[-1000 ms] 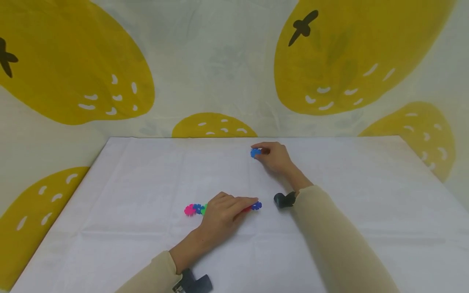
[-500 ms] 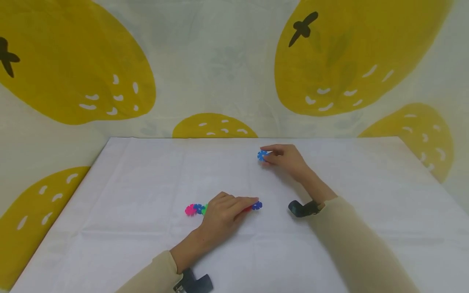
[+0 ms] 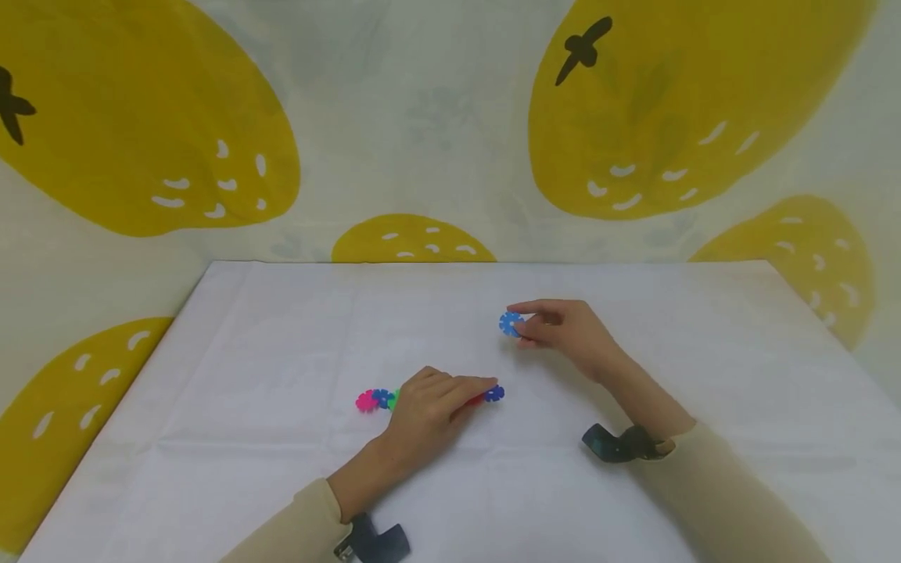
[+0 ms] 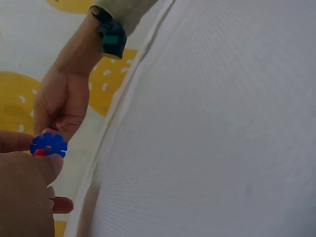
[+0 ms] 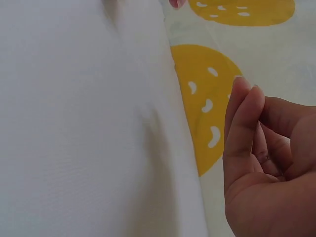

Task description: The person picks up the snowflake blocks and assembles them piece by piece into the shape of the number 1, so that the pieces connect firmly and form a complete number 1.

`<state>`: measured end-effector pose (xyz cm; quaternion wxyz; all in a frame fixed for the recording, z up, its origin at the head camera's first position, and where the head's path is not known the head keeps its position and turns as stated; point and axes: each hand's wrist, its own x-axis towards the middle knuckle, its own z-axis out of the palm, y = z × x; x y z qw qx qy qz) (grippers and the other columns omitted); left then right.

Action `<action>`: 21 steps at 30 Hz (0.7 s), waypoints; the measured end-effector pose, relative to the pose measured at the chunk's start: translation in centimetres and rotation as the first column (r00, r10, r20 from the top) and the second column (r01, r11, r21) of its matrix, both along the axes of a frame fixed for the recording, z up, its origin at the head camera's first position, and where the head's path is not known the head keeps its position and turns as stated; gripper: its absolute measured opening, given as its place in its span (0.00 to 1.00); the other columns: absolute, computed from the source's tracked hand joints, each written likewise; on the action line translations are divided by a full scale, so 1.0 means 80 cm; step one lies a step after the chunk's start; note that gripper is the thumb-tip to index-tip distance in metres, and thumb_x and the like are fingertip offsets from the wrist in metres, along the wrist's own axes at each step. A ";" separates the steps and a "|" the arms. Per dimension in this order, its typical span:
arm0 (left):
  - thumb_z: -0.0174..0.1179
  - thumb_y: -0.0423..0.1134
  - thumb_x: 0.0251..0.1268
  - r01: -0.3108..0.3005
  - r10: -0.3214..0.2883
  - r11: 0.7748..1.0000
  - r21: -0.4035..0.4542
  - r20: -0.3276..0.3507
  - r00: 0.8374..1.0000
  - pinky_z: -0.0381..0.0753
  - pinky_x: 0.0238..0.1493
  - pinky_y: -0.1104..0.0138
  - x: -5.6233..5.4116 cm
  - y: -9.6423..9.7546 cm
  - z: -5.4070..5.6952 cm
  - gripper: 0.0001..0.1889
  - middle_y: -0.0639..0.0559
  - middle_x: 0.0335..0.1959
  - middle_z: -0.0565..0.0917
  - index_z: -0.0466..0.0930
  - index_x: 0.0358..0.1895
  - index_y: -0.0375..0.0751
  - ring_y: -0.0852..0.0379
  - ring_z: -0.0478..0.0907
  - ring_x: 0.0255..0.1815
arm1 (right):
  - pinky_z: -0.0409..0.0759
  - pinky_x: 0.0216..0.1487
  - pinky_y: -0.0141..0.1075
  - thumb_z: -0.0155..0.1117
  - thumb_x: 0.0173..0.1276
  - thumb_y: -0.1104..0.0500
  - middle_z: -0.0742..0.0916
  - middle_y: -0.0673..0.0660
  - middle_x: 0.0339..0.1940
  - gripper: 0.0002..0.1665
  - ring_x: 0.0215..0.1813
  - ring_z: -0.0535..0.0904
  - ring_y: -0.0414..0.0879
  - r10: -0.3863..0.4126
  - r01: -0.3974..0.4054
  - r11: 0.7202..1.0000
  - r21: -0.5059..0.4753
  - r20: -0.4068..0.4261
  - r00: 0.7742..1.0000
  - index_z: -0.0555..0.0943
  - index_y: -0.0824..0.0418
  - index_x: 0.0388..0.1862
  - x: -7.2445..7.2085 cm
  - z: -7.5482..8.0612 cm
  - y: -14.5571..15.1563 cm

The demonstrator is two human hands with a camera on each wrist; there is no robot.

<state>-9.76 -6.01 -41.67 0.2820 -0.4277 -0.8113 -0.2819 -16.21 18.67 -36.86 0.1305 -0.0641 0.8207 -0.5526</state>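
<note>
A row of joined notched plastic discs lies under my left hand (image 3: 425, 410) in the head view. A pink disc (image 3: 366, 401) marks its left end and a dark blue disc (image 3: 496, 393) its right end; the hand covers the middle. In the left wrist view, thumb and fingers pinch the row beside that blue disc (image 4: 55, 144), with a bit of red disc (image 4: 39, 153) showing. Farther back and to the right, my right hand (image 3: 573, 335) pinches a light blue notched disc (image 3: 508, 323) above the table. The right wrist view hides that disc behind the fingers (image 5: 242, 123).
A white cloth covers the table (image 3: 281, 336), whose far edge meets a hanging curtain (image 3: 422, 117) with yellow fruit prints. Dark wrist cameras sit at the left wrist (image 3: 376, 541) and the right wrist (image 3: 619, 444).
My right hand has come nearer and slightly rightward from the table's far edge, carrying the light blue disc. The left hand and the row of discs have stayed in place.
</note>
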 end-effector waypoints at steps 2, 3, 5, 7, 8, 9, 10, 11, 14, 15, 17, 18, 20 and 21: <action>0.73 0.34 0.49 0.002 -0.002 1.000 0.003 0.003 1.000 0.74 0.40 0.73 0.000 0.000 0.000 0.22 0.59 0.41 0.86 0.83 0.51 0.49 0.64 0.82 0.35 | 0.79 0.48 0.35 0.68 0.64 0.49 0.86 0.59 0.43 0.23 0.41 0.85 0.49 -0.012 0.012 1.000 -0.006 0.007 1.000 0.81 0.53 0.57 0.009 0.000 0.000; 0.73 0.34 0.49 0.003 -0.003 1.000 0.003 0.001 1.000 0.74 0.40 0.73 0.000 0.000 0.000 0.22 0.59 0.40 0.86 0.83 0.51 0.49 0.64 0.82 0.35 | 0.79 0.48 0.35 0.68 0.64 0.50 0.86 0.60 0.43 0.23 0.41 0.85 0.49 -0.018 0.018 1.000 -0.015 0.012 1.000 0.81 0.54 0.57 0.013 0.000 0.000; 0.74 0.34 0.48 0.002 -0.002 1.000 0.003 -0.001 1.000 0.75 0.39 0.73 0.001 0.000 0.000 0.22 0.59 0.40 0.87 0.84 0.51 0.49 0.64 0.82 0.35 | 0.79 0.47 0.34 0.67 0.64 0.49 0.86 0.59 0.42 0.23 0.41 0.85 0.49 -0.024 0.024 1.000 -0.007 0.015 1.000 0.81 0.54 0.57 0.021 -0.001 0.000; 0.74 0.34 0.48 0.000 0.000 1.000 0.004 0.001 1.000 0.75 0.39 0.73 0.001 0.000 0.001 0.22 0.59 0.41 0.87 0.84 0.51 0.49 0.64 0.82 0.36 | 0.79 0.47 0.34 0.67 0.64 0.50 0.86 0.60 0.42 0.23 0.40 0.85 0.49 -0.027 0.027 1.000 -0.009 0.019 0.999 0.81 0.54 0.57 0.030 -0.002 -0.001; 0.74 0.34 0.48 -0.002 0.002 1.000 0.005 0.001 1.000 0.75 0.39 0.73 0.001 0.000 0.001 0.22 0.59 0.41 0.87 0.84 0.51 0.49 0.64 0.82 0.36 | 0.79 0.47 0.34 0.67 0.64 0.50 0.86 0.60 0.42 0.23 0.40 0.85 0.49 -0.028 0.028 1.000 -0.012 0.022 0.999 0.81 0.55 0.57 0.034 -0.002 -0.001; 0.74 0.34 0.48 -0.007 0.007 1.000 0.006 -0.006 1.000 0.75 0.39 0.72 0.000 -0.001 0.001 0.22 0.59 0.41 0.87 0.84 0.50 0.49 0.64 0.82 0.36 | 0.79 0.47 0.34 0.67 0.64 0.50 0.86 0.60 0.41 0.23 0.39 0.86 0.50 -0.026 0.027 1.000 -0.014 0.025 0.999 0.81 0.54 0.57 0.038 -0.002 -0.002; 0.74 0.34 0.48 -0.011 0.011 1.000 0.009 -0.009 1.000 0.75 0.39 0.72 0.000 -0.001 0.001 0.22 0.59 0.41 0.87 0.84 0.50 0.48 0.64 0.83 0.36 | 0.79 0.47 0.34 0.67 0.64 0.50 0.87 0.60 0.40 0.23 0.39 0.86 0.50 -0.026 0.026 0.999 -0.019 0.027 0.999 0.81 0.55 0.57 0.041 -0.003 -0.002; 0.74 0.34 0.48 -0.013 0.013 1.000 0.013 -0.014 1.000 0.75 0.38 0.72 0.000 -0.001 0.001 0.22 0.58 0.41 0.87 0.84 0.50 0.48 0.64 0.83 0.36 | 0.79 0.47 0.34 0.67 0.64 0.51 0.87 0.60 0.40 0.23 0.39 0.86 0.50 -0.025 0.026 0.999 -0.030 0.033 0.999 0.80 0.55 0.57 0.045 -0.004 -0.003; 0.74 0.33 0.47 -0.019 0.020 1.000 0.023 -0.016 1.000 0.75 0.38 0.72 -0.001 -0.002 0.002 0.22 0.58 0.40 0.87 0.84 0.50 0.47 0.64 0.83 0.36 | 0.79 0.47 0.33 0.68 0.64 0.50 0.87 0.60 0.36 0.24 0.38 0.85 0.51 -0.028 0.029 0.999 -0.038 0.040 0.999 0.80 0.55 0.58 0.056 -0.007 -0.004; 0.74 0.33 0.47 -0.022 0.022 0.999 0.025 -0.012 1.000 0.75 0.38 0.71 -0.001 -0.002 0.003 0.22 0.58 0.41 0.87 0.84 0.50 0.47 0.63 0.83 0.36 | 0.79 0.47 0.32 0.67 0.64 0.50 0.87 0.59 0.35 0.24 0.38 0.85 0.51 -0.032 0.033 0.999 -0.035 0.042 0.999 0.80 0.54 0.58 0.061 -0.008 -0.005; 0.74 0.33 0.47 -0.028 0.028 0.999 0.027 0.001 1.000 0.75 0.38 0.71 -0.001 -0.002 0.003 0.23 0.57 0.41 0.87 0.84 0.51 0.47 0.63 0.83 0.36 | 0.79 0.47 0.31 0.67 0.64 0.49 0.87 0.58 0.32 0.24 0.38 0.85 0.50 -0.042 0.043 0.999 -0.019 0.035 0.998 0.80 0.53 0.58 0.069 -0.009 -0.006; 0.74 0.34 0.47 -0.030 0.030 0.999 0.027 0.008 1.000 0.75 0.39 0.71 -0.001 -0.002 0.003 0.23 0.57 0.41 0.87 0.84 0.51 0.47 0.63 0.83 0.37 | 0.78 0.46 0.31 0.67 0.64 0.49 0.87 0.57 0.30 0.24 0.37 0.85 0.50 -0.048 0.048 0.999 -0.011 0.031 0.998 0.80 0.53 0.58 0.074 -0.009 -0.008; 0.74 0.34 0.48 -0.038 0.037 0.999 0.028 0.018 0.999 0.76 0.39 0.71 0.000 -0.002 0.003 0.23 0.57 0.42 0.87 0.84 0.51 0.47 0.63 0.83 0.37 | 0.78 0.46 0.30 0.68 0.63 0.48 0.87 0.57 0.29 0.24 0.37 0.85 0.50 -0.057 0.057 0.998 -0.008 0.026 0.998 0.81 0.52 0.57 0.081 -0.010 -0.010; 0.74 0.34 0.48 -0.041 0.041 0.999 0.030 0.018 0.999 0.76 0.40 0.71 0.000 -0.001 0.003 0.23 0.57 0.42 0.87 0.84 0.51 0.47 0.63 0.83 0.37 | 0.78 0.46 0.31 0.68 0.63 0.49 0.87 0.57 0.29 0.23 0.37 0.85 0.50 -0.059 0.060 0.998 -0.013 0.024 0.998 0.81 0.52 0.57 0.084 -0.010 -0.012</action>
